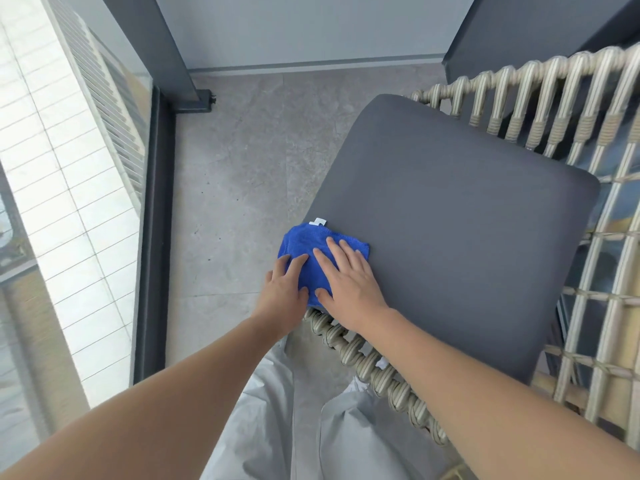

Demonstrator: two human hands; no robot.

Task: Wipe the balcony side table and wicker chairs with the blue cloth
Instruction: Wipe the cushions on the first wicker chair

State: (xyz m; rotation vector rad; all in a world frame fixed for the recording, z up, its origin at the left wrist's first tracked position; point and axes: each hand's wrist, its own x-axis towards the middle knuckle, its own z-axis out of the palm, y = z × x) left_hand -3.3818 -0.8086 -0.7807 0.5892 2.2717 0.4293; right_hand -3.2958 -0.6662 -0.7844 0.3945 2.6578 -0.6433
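Balcony floor, wicker chair (540,109), grey cushion (450,237).
Both hands, left hand (282,292) and right hand (349,289), spread flat, press blue cloth (308,244) at cushion's near corner; best swept in overlapping passes.

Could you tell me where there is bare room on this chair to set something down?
Most of the grey cushion is bare, from the wicker backrest down to its front edge. Only the front-left corner is crowded: blue cloth under the left hand and right hand.

Figure: the person's body as seen from the head-worn camera.
Both forearms are bare, with no sleeve in view; the left hand (284,292) and right hand (348,284) carry no glove, ring or watch. The legs wear loose, creased, light grey trousers (277,410).
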